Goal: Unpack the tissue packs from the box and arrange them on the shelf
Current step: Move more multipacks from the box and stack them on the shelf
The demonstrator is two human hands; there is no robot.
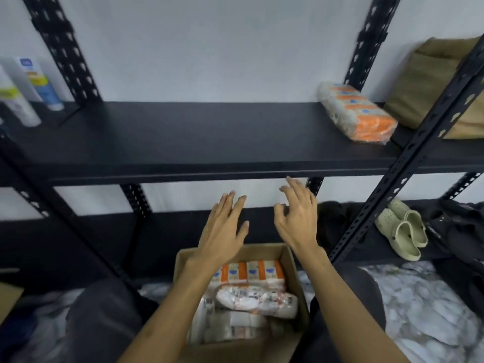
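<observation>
Shelf point(209, 137) pack point(357, 113) beyond empty hands point(262, 226)

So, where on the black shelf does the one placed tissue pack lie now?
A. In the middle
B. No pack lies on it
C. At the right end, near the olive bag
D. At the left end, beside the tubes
C: the tissue pack lies at the right end of the shelf, close to the olive bag; both the left hand and the right hand hold nothing.
</observation>
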